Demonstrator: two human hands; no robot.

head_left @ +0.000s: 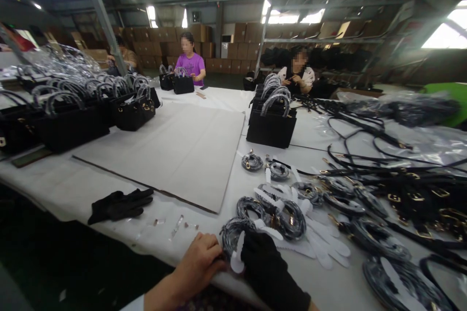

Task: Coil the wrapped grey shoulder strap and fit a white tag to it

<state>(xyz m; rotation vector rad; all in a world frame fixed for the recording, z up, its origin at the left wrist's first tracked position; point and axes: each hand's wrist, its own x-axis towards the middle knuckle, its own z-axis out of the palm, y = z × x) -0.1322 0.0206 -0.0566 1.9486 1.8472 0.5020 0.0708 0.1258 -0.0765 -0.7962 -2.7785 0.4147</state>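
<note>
Table: left hand, right hand half-hide coiled strap.

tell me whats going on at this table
A person at the edge of a white-covered table has the bare left hand and black-gloved right hand on a coiled black strap in clear plastic wrap. More such coils lie beyond, a pair of black gloves to the left, rows of black handbags farther back, where three other people sit.
</note>
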